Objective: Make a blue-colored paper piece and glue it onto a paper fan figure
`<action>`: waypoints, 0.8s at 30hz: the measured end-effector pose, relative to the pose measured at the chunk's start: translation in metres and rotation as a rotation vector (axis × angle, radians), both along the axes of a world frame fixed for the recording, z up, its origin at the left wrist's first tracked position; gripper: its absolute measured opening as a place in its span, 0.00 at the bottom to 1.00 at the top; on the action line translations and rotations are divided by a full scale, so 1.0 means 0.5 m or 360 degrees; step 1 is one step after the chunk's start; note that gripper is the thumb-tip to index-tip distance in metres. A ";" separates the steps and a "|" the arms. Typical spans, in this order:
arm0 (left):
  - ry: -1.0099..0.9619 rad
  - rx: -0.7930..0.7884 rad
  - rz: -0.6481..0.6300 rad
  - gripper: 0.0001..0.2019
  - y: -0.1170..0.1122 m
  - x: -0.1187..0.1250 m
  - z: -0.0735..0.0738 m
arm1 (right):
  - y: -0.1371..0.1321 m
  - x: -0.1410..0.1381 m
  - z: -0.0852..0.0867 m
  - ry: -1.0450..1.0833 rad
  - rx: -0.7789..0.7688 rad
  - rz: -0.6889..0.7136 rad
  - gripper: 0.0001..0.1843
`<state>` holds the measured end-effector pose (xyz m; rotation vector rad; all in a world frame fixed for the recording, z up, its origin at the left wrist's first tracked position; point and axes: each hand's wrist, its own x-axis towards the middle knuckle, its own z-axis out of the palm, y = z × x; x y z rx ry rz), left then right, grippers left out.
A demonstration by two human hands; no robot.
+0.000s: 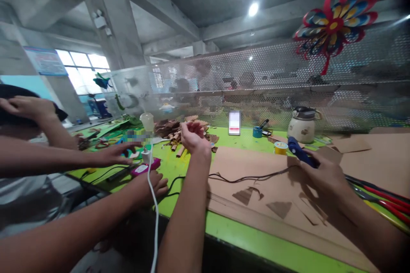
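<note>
My right hand [325,175] is wrapped around a dark blue glue gun [299,150], held above the brown cardboard sheet [243,160] with its nose toward the back. A black cord [240,179] runs leftward across the sheet. My left hand [194,135] is raised near a pile of brown cardboard scraps [169,130], fingers loosely curled and palm turned up; I see nothing in it. Cut cardboard pieces [280,209] lie on the sheet between my arms. Beside the glue gun's nose stands a yellow spool [281,148].
Other people's hands [115,154] reach in from the left, near a magenta power strip [145,167] and white cable [154,204]. At the back stand a phone-like screen [234,121], blue pot [257,132] and pale jug [301,127]. Red-handled tools [387,200] lie right; perforated mesh [205,81] rises behind.
</note>
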<state>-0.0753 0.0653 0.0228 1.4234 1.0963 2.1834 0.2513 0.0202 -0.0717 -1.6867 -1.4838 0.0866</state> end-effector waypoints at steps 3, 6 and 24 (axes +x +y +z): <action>-0.0062 0.0024 0.0019 0.16 -0.024 0.032 0.000 | -0.002 0.000 0.001 -0.0057 -0.0092 -0.0042 0.27; 0.0144 0.0077 -0.0127 0.29 -0.075 0.145 -0.040 | 0.000 0.002 -0.003 -0.0075 -0.0080 -0.0046 0.27; 0.1628 0.0227 -0.0306 0.22 -0.138 0.261 -0.160 | 0.018 0.009 -0.013 -0.0108 -0.0020 -0.0029 0.28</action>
